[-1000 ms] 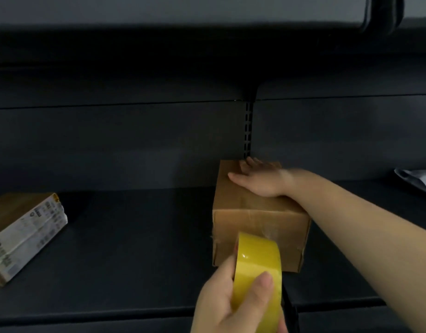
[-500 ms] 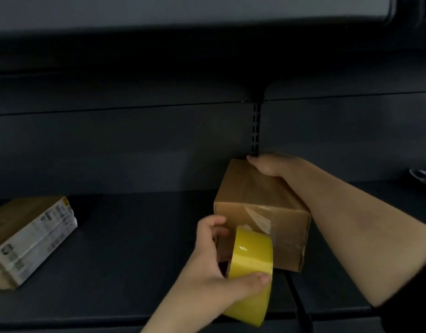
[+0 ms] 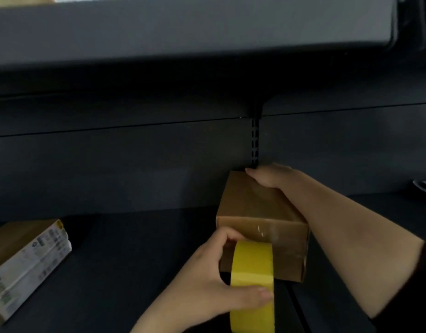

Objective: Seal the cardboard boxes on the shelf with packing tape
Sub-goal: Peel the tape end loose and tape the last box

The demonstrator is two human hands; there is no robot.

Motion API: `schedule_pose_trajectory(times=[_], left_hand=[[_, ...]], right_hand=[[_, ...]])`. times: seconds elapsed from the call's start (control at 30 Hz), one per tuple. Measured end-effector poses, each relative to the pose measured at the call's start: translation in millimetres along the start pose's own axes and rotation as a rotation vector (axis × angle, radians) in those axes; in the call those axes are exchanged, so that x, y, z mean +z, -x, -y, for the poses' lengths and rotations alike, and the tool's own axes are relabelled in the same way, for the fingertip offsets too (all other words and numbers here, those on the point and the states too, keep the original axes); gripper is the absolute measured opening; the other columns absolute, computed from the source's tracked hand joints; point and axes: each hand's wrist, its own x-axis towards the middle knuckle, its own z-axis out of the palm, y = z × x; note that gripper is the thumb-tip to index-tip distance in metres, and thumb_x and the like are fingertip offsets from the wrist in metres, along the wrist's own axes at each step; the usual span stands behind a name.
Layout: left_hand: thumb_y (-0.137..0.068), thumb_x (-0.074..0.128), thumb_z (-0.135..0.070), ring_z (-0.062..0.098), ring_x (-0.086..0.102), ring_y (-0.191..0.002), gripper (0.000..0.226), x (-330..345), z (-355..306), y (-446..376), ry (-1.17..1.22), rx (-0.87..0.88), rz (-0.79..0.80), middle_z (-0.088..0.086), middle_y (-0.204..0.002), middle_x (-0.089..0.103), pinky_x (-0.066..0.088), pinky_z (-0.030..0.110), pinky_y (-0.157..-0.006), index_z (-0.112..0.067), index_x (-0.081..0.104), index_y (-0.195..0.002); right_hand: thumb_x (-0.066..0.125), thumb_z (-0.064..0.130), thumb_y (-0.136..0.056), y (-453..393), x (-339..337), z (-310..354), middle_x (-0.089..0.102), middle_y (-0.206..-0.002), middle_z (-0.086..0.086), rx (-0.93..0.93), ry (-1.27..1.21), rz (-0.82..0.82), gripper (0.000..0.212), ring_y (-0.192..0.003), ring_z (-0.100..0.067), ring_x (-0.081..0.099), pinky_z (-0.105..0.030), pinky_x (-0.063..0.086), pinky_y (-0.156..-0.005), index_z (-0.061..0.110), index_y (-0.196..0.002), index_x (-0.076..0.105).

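The box (image 3: 260, 222) sits on the shelf (image 3: 135, 248) against the back wall. The right hand (image 3: 272, 177) curls over its far edge; the left hand (image 3: 207, 280) pinches the tape roll (image 3: 252, 284) against the front face. A skewed pull could wrinkle the tape. The tape's free end is hard to make out.

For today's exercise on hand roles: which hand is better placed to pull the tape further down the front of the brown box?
The left hand. It already grips the yellow tape roll against the brown box's front face, while the right hand grips the box's far top edge, steadying it.
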Motion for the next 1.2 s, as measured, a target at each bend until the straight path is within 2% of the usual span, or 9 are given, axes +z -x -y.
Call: schedule_pose_trajectory(times=[0.23, 0.37, 0.47, 0.67, 0.77, 0.9, 1.07, 1.13, 1.2], left_hand=[[-0.043, 0.078, -0.051, 0.012, 0.062, -0.100, 0.067, 13, 6, -12, 0.223, -0.032, 0.024, -0.010, -0.108, 0.062, 0.053, 0.031, -0.084, -0.041, 0.056, -0.106], [-0.044, 0.078, -0.043, 0.006, 0.067, -0.086, 0.053, 21, 8, -18, 0.309, -0.030, -0.029, -0.013, -0.093, 0.066, 0.052, 0.021, -0.071, -0.038, 0.062, -0.094], [-0.042, 0.078, -0.044, 0.003, 0.067, -0.082, 0.053, 24, 8, -22, 0.356, -0.040, -0.053, -0.015, -0.086, 0.068, 0.051, 0.017, -0.066, -0.036, 0.063, -0.092], [-0.042, 0.077, -0.047, 0.003, 0.066, -0.085, 0.061, 28, 9, -22, 0.308, -0.002, -0.081, -0.013, -0.097, 0.065, 0.051, 0.017, -0.068, -0.033, 0.059, -0.098], [-0.046, 0.074, -0.050, 0.007, 0.065, -0.090, 0.059, 26, 8, -19, 0.279, 0.015, -0.053, -0.008, -0.103, 0.063, 0.051, 0.021, -0.072, -0.033, 0.056, -0.100], [-0.045, 0.074, -0.046, 0.000, 0.063, -0.089, 0.063, 28, 6, -23, 0.287, 0.038, -0.073, -0.011, -0.105, 0.062, 0.050, 0.016, -0.070, -0.029, 0.055, -0.102], [-0.046, 0.079, -0.031, -0.002, 0.065, -0.082, 0.066, 33, 4, -32, 0.354, 0.042, -0.090, -0.011, -0.097, 0.065, 0.050, 0.014, -0.065, -0.027, 0.053, -0.106], [-0.041, 0.079, -0.037, -0.001, 0.064, -0.086, 0.072, 37, 3, -35, 0.348, 0.047, -0.100, -0.011, -0.098, 0.065, 0.049, 0.013, -0.068, -0.028, 0.051, -0.107], [-0.038, 0.077, -0.042, 0.006, 0.064, -0.092, 0.076, 38, 2, -37, 0.364, 0.024, -0.110, -0.008, -0.101, 0.064, 0.049, 0.019, -0.073, -0.028, 0.051, -0.108]], right_hand=[[0.030, 0.051, -0.096, 1, -5, 2, 0.044, -0.141, -0.007, -0.053, -0.023, -0.019, 0.053, -0.123, -0.026, 0.044, -0.032, 0.036, -0.092, 0.021, -0.137, 0.043], [0.039, 0.042, -0.096, 20, -23, 3, 0.063, -0.094, -0.009, -0.084, -0.106, -0.458, 0.036, -0.090, -0.029, 0.061, -0.031, 0.047, -0.066, 0.017, -0.102, 0.063], [0.042, 0.040, -0.095, 47, -58, -11, 0.066, -0.098, -0.016, -0.119, -0.129, -0.617, 0.034, -0.093, -0.033, 0.061, -0.033, 0.049, -0.072, 0.015, -0.102, 0.065], [0.039, 0.066, -0.082, 167, -47, -134, 0.061, -0.117, -0.009, 0.284, 0.168, -0.211, 0.065, -0.102, -0.027, 0.057, -0.031, 0.043, -0.079, 0.018, -0.123, 0.056], [0.051, 0.059, -0.084, 192, -6, -167, 0.064, -0.090, -0.008, 0.491, 0.207, 0.061, 0.056, -0.081, -0.021, 0.062, -0.030, 0.049, -0.070, 0.009, -0.105, 0.062], [0.070, 0.035, -0.079, 190, 0, -182, 0.060, -0.102, -0.017, 0.543, 0.075, -0.062, 0.054, -0.086, -0.029, 0.059, -0.033, 0.046, -0.067, 0.002, -0.119, 0.053], [0.072, 0.021, -0.078, 220, -21, -166, 0.059, -0.048, -0.009, 0.109, -0.297, -0.387, 0.029, -0.031, -0.019, 0.054, -0.019, 0.041, -0.033, 0.031, -0.090, 0.048], [0.059, 0.046, -0.084, 235, -35, -143, 0.063, -0.062, -0.001, -0.206, -0.378, -0.402, 0.020, -0.030, -0.014, 0.051, -0.017, 0.041, -0.033, 0.045, -0.101, 0.048], [0.041, 0.065, -0.086, 247, -51, -115, 0.066, -0.084, 0.018, -0.418, -0.132, -0.326, 0.040, -0.052, -0.002, 0.062, -0.018, 0.050, -0.045, 0.050, -0.123, 0.044]])
